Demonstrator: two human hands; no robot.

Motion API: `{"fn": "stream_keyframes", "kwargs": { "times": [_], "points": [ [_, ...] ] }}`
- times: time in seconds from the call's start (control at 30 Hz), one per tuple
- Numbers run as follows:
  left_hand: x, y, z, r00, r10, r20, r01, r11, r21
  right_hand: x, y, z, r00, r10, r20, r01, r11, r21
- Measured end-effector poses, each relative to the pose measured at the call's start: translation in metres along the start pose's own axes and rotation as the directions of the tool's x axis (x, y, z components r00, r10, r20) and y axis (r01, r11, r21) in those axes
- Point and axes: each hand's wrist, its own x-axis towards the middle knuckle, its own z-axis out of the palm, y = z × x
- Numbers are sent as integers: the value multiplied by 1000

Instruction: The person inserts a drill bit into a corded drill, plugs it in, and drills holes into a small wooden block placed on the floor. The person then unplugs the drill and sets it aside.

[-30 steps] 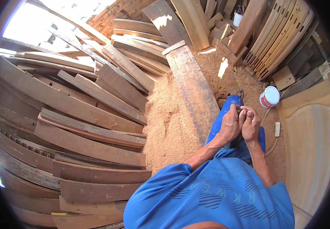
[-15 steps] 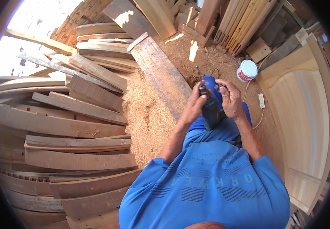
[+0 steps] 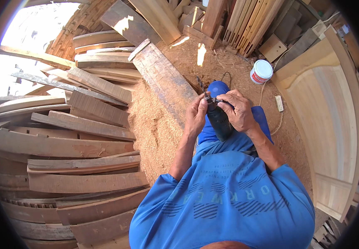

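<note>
A dark power drill [image 3: 220, 124] rests on my lap between my thighs, its chuck pointing away from me. From the chuck a drill bit [image 3: 200, 84] sticks up to the far left. My left hand [image 3: 196, 114] is closed at the chuck, thumb and fingers pinching around the chuck and the bit's base. On the other side my right hand [image 3: 238, 111] pinches a small metal chuck key [image 3: 216, 100] against the side of the chuck. The fingers partly hide the key and the chuck.
Curved wooden boards [image 3: 88, 180] are stacked along the left. A long plank [image 3: 163, 74] lies on sawdust [image 3: 150, 120] ahead. To the right are a white bucket [image 3: 261, 71], a power socket [image 3: 279, 103] with a cord, and a large wooden panel [image 3: 327, 112].
The chuck key in my right hand has moved left onto the chuck. The drill has tilted slightly, and a bit now shows in its chuck with my left fingers around it.
</note>
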Motion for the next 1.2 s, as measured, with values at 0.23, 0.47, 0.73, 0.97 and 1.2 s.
{"fn": "stream_keyframes", "kwargs": {
  "times": [0.23, 0.47, 0.73, 0.97, 1.2],
  "points": [
    [2, -3, -8, 999, -29, -12, 31, 993, 113, 10, 1, -6, 980, -194, 49, 198, 975, -100],
    [4, -5, -7, 999, 16, 42, -22, 991, 131, 16, 1, -15, 968, -215, 128, 230, 966, -116],
    [7, -21, 23, 954, 298, -16, -248, 821, 514, 21, -1, -19, 971, -119, 206, 126, 992, -24],
    [15, -6, 52, 933, 349, -88, -227, 760, 609, 13, 7, -7, 997, -51, 55, 55, 997, -62],
    [11, -12, 50, 954, 296, -45, -211, 771, 600, -2, 9, 17, 984, 39, -174, -33, 999, 35]
  ]
}}
